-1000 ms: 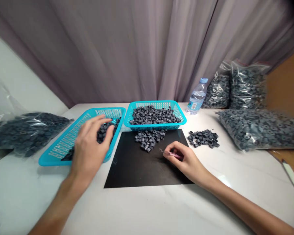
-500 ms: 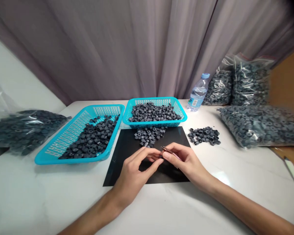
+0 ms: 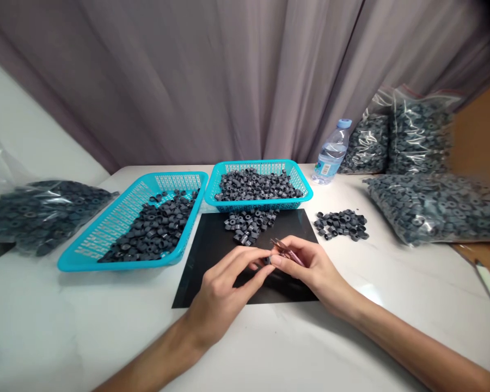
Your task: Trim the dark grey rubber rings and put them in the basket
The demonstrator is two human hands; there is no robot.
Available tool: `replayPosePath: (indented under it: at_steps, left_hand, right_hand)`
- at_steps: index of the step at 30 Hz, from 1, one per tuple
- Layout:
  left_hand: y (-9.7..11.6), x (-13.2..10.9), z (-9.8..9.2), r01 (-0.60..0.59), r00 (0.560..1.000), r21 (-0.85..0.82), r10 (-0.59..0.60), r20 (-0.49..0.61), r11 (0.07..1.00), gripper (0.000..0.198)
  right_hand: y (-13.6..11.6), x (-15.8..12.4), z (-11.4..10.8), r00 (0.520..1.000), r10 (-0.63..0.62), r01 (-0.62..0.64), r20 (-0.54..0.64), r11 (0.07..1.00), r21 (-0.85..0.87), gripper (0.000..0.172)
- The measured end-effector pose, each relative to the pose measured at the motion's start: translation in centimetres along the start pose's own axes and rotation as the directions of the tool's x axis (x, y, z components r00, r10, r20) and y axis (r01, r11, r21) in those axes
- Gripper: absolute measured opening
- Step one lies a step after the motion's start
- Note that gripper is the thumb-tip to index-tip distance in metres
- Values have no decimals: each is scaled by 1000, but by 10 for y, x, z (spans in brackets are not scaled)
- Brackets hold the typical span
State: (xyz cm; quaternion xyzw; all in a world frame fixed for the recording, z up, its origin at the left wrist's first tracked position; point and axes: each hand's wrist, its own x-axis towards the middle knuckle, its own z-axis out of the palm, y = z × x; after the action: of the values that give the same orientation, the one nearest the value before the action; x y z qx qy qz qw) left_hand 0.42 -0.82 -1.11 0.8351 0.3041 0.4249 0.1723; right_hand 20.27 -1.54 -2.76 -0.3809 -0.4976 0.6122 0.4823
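Over the black mat (image 3: pixel 216 272) my two hands meet at the fingertips. My left hand (image 3: pixel 224 286) is closed in a pinch on a small dark grey plastic knob-like part (image 3: pixel 267 261), mostly covered by fingers. My right hand (image 3: pixel 310 261) is closed around pinkish tweezers (image 3: pixel 286 250), their two tips apart and pointing up to the left. Its thumb and fingertips also touch or nearly touch the part. Just beyond the hands, a pile of similar grey parts (image 3: pixel 247 226) lies on the mat.
Two blue baskets (image 3: pixel 122 267) (image 3: pixel 261 205) hold many grey parts. A loose heap (image 3: pixel 341 224) lies right of the mat. A water bottle (image 3: pixel 331 152) stands behind it. Bags of parts (image 3: pixel 436 209) (image 3: pixel 57 212) lie at both sides; more bags (image 3: pixel 420 130) stand at back right.
The tweezers have turned in my right hand, showing more of their spread tips. The part shows more between the fingertips. Both hands stay almost in place; the view shifts slightly.
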Motion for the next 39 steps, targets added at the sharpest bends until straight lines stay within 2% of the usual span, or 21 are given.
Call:
replayPosePath:
  at_steps: [3, 7, 10, 15, 17, 20, 26, 31, 39]
  left_hand:
    - [-1, -1, 1, 111, 994, -48, -111, -4, 993, 20]
    - [-3, -2, 1, 274, 961, -136, -275, 16, 952, 14]
    - [-2, -1, 3, 320, 947, -181, -321, 26, 930, 14]
    - [-3, 1, 2, 384, 920, -223, -391, 14, 896, 11]
    - [-6, 1, 1, 355, 932, -146, -362, -23, 923, 13]
    - [-7, 0, 0, 258, 966, -16, -258, -31, 966, 17]
    - [-2, -1, 0, 133, 991, -46, -132, 12, 990, 21]
    - [-2, -1, -1, 129, 992, -62, -128, 13, 990, 19]
    - [-1, 1, -2, 120, 992, -59, -118, 34, 991, 19]
  right_hand:
    - [0, 1, -1, 1000, 11, -11, -1, 1000, -3, 25]
    - [1, 3, -2, 999, 43, -43, -13, 999, 17, 29]
    - [1, 3, -2, 998, 61, -61, -10, 998, 33, 32]
    - [2, 4, -7, 999, 39, -39, -25, 999, 3, 28]
    - [3, 4, -11, 999, 35, -35, -31, 999, 16, 28]
    - [3, 4, -13, 999, 37, -37, 2, 997, 62, 28]
    - [5, 2, -9, 991, 49, -63, 121, 990, 122, 28]
    - [5, 1, -8, 986, 75, -89, 147, 991, 95, 30]
    - [4, 2, -8, 988, 92, -100, 120, 993, 65, 32]
